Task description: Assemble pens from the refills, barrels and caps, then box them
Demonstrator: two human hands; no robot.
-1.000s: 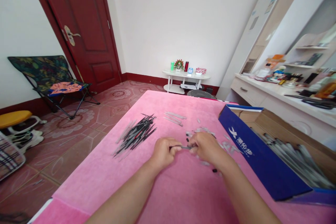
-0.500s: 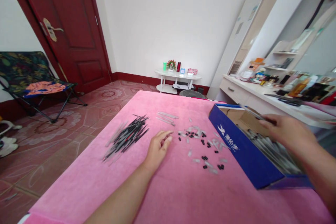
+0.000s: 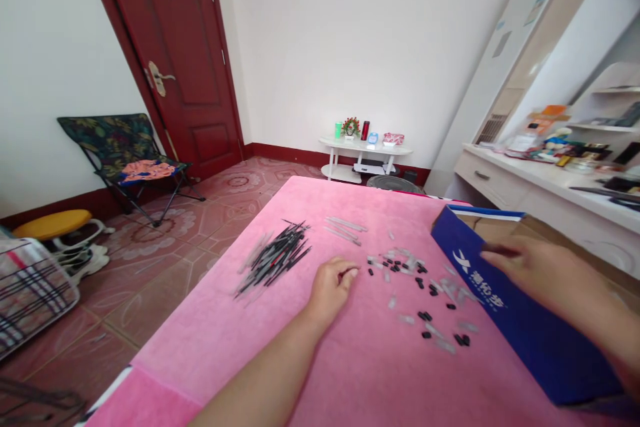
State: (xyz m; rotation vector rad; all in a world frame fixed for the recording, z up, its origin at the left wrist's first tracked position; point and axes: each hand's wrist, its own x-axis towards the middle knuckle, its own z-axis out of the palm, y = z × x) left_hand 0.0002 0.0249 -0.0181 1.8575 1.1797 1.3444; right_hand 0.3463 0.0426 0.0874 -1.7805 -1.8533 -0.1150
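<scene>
My left hand (image 3: 332,285) rests on the pink cloth (image 3: 380,373) between the refills and the small caps, its fingers curled in. Whether anything is in them is hidden. To its left is a loose pile of thin black and grey pen refills (image 3: 277,257). Several clear pen barrels (image 3: 345,227) lie beyond it. To its right are scattered black end pieces (image 3: 424,315) and clear caps (image 3: 457,293). My right hand (image 3: 535,273) is above the near side of the blue box (image 3: 520,327), fingers drawn together with no pen showing; it covers much of the box's inside.
A white dresser (image 3: 500,180) with bottles stands at the right, beyond the box. A low white table (image 3: 367,145) is by the far wall. On the left are a folding chair (image 3: 115,147), a yellow stool (image 3: 53,221) and a red door (image 3: 170,47).
The pen that my right hand held over the box no longer shows, and that hand has moved left to the box's side. My left fingers have curled in. The view has swung left.
</scene>
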